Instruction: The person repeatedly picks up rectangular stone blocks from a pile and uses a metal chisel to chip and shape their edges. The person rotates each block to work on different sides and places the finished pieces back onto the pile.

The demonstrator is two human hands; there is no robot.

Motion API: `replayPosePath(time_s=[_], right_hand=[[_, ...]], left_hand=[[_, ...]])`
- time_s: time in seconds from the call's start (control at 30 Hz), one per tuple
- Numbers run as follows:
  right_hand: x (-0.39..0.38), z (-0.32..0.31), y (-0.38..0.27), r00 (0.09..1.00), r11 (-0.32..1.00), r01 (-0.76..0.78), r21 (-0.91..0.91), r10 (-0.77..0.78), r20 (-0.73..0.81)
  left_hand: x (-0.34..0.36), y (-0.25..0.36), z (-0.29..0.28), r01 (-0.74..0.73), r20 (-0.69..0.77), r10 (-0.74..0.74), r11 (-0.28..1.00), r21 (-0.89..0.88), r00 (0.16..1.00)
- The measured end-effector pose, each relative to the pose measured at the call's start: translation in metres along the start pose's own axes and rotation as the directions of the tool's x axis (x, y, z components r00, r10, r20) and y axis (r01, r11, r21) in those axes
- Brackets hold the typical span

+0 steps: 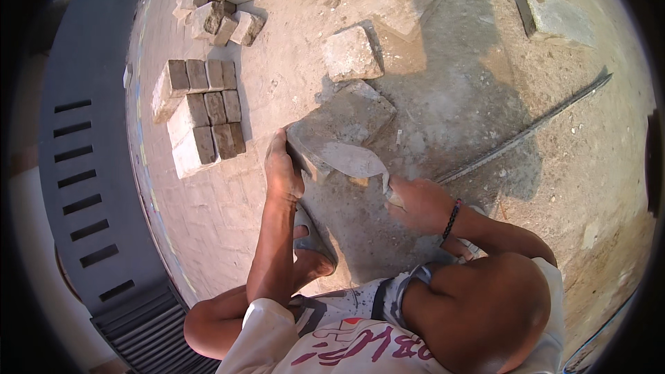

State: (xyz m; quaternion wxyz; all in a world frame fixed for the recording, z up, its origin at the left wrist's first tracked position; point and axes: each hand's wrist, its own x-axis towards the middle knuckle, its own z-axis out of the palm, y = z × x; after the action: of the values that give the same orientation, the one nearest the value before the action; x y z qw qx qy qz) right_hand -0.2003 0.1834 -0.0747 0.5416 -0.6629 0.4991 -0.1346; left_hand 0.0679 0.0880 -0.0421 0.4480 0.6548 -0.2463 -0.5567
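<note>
A grey concrete block [350, 116] lies tilted on the dusty ground in front of me. My left hand [282, 172] grips its left edge, the fingers partly hidden behind it. In my right hand [424, 203] is a trowel [353, 160], held by its handle. The trowel's flat, leaf-shaped blade points left and lies against the block's near side, with its tip close to my left hand. Both hands are closed.
Left of the block stands a neat stack of bricks [201, 119], with a loose heap of blocks [208, 19] beyond. Further blocks [353, 54] lie ahead. A long ribbed metal bar [523, 129] lies to the right. A dark slotted metal panel [86, 142] runs along the far left.
</note>
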Motion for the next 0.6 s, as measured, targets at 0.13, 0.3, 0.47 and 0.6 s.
replayPosePath(time_s=[0.13,0.3,0.47,0.6], right_hand=[[0.026,-0.015,0.096,0.967,0.987,-0.162,0.004,0.16,-0.197],[-0.01,-0.031,-0.025,0.995,0.999,-0.019,-0.04,0.023,0.096],[0.006,-0.027,0.069,0.982,0.986,-0.168,-0.019,0.166,-0.094],[-0.005,-0.035,0.004,0.995,0.997,-0.078,0.008,0.078,0.058]], left_hand=[[-0.007,0.018,0.018,0.034,0.095,-0.05,0.986,0.163,0.994],[0.007,0.047,0.0,0.128,0.273,-0.215,0.944,0.304,0.938],[0.028,0.061,0.026,0.209,0.316,-0.431,0.811,0.547,0.846],[0.06,0.073,0.019,0.205,0.249,-0.571,0.613,0.763,0.782]])
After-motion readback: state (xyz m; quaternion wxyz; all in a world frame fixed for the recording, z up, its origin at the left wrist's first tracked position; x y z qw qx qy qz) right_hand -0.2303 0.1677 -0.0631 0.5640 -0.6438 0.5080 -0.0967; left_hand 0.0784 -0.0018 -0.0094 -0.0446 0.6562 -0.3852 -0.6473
